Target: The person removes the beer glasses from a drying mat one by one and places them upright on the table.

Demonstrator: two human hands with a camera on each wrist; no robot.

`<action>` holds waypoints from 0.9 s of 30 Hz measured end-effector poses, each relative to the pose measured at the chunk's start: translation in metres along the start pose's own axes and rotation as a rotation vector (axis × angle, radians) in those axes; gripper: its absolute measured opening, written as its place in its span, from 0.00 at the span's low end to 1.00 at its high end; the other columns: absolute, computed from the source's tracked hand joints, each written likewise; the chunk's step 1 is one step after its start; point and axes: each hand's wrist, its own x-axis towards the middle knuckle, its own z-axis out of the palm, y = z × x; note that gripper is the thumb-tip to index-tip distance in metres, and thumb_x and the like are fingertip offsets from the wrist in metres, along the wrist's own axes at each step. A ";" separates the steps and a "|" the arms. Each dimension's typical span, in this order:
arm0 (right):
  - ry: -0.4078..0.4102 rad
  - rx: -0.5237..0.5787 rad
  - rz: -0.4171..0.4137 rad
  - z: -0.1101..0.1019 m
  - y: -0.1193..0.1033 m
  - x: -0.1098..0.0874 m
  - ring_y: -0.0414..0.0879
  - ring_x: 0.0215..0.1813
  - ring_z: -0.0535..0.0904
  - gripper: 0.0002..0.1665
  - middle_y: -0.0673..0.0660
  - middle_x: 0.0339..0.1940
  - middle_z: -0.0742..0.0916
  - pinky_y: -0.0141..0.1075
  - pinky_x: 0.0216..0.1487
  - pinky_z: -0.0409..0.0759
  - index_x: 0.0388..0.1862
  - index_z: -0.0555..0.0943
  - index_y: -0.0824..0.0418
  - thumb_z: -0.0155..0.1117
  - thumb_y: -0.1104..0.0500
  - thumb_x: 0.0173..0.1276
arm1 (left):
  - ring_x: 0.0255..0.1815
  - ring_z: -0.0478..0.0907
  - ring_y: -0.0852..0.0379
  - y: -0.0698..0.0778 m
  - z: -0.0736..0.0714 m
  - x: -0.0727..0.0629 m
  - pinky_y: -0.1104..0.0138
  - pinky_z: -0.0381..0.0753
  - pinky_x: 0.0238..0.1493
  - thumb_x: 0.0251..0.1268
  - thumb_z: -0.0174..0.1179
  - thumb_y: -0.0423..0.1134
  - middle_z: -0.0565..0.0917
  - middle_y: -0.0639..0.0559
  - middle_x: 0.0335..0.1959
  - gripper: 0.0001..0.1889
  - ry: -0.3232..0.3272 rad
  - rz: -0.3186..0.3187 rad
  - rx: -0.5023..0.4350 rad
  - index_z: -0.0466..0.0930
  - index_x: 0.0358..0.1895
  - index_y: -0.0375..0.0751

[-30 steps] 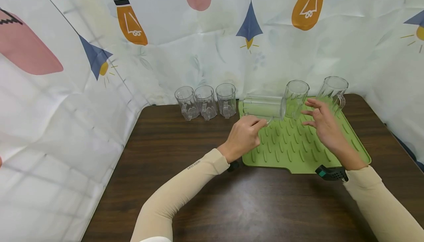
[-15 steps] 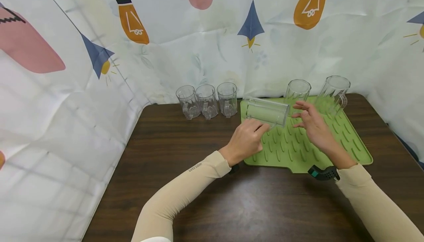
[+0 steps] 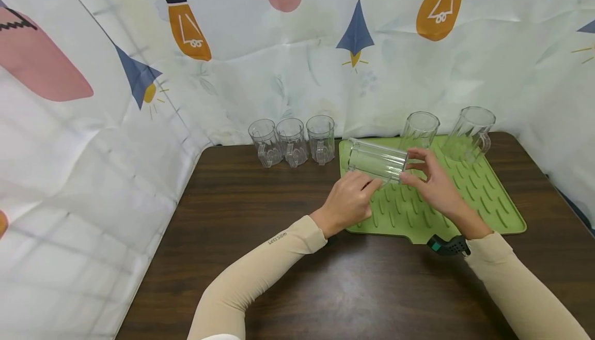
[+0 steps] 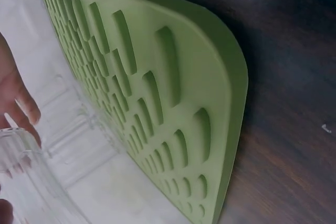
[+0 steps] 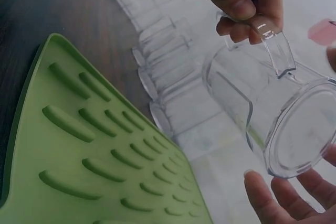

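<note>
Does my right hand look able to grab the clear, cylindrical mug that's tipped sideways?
Likely yes: your left hand grips the handle, leaving the base of the clear mug open to your right hand.

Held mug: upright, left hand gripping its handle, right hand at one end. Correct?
Not upright: the head view shows the mug tipped sideways. The rest stands: left hand gripping its handle, right hand at one end.

Tipped on its side, a clear mug (image 3: 377, 161)
Transparent throughout, flat-faceted; held aloft by its handle (image 5: 282, 53), mouth leftward and base rightward in the head view.
</note>
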 end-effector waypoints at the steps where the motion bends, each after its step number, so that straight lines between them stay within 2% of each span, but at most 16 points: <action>1: 0.002 0.000 0.010 0.000 0.000 0.000 0.28 0.62 0.70 0.36 0.60 0.73 0.67 0.23 0.48 0.83 0.80 0.55 0.63 0.58 0.60 0.80 | 0.41 0.84 0.58 0.001 0.000 0.000 0.69 0.82 0.42 0.43 0.58 0.24 0.88 0.56 0.38 0.22 -0.004 0.000 0.001 0.87 0.44 0.46; 7: 0.019 0.013 0.029 0.001 0.005 -0.001 0.30 0.61 0.73 0.32 0.46 0.66 0.71 0.22 0.48 0.82 0.74 0.61 0.60 0.62 0.60 0.78 | 0.41 0.83 0.58 0.004 0.001 -0.002 0.68 0.82 0.44 0.51 0.58 0.27 0.89 0.56 0.40 0.19 -0.049 0.014 0.051 0.86 0.47 0.46; 13: 0.031 0.028 0.018 0.004 0.009 0.001 0.29 0.60 0.74 0.31 0.39 0.64 0.70 0.22 0.48 0.83 0.73 0.62 0.61 0.62 0.62 0.77 | 0.41 0.83 0.58 0.005 0.004 -0.005 0.68 0.81 0.43 0.58 0.60 0.30 0.89 0.57 0.39 0.15 -0.084 0.016 0.087 0.85 0.47 0.47; 20: 0.047 0.077 0.015 0.006 0.011 0.002 0.32 0.61 0.74 0.33 0.38 0.65 0.71 0.22 0.49 0.85 0.72 0.64 0.57 0.66 0.64 0.74 | 0.41 0.82 0.58 0.006 0.002 -0.004 0.68 0.80 0.42 0.61 0.57 0.30 0.88 0.57 0.39 0.16 -0.075 0.025 0.099 0.85 0.49 0.47; 27: 0.053 0.148 -0.020 0.007 0.013 0.002 0.33 0.60 0.77 0.32 0.41 0.62 0.74 0.23 0.49 0.86 0.68 0.66 0.55 0.67 0.69 0.71 | 0.40 0.82 0.59 0.008 0.001 -0.004 0.68 0.81 0.42 0.59 0.54 0.29 0.88 0.57 0.39 0.17 -0.048 0.070 0.119 0.86 0.48 0.46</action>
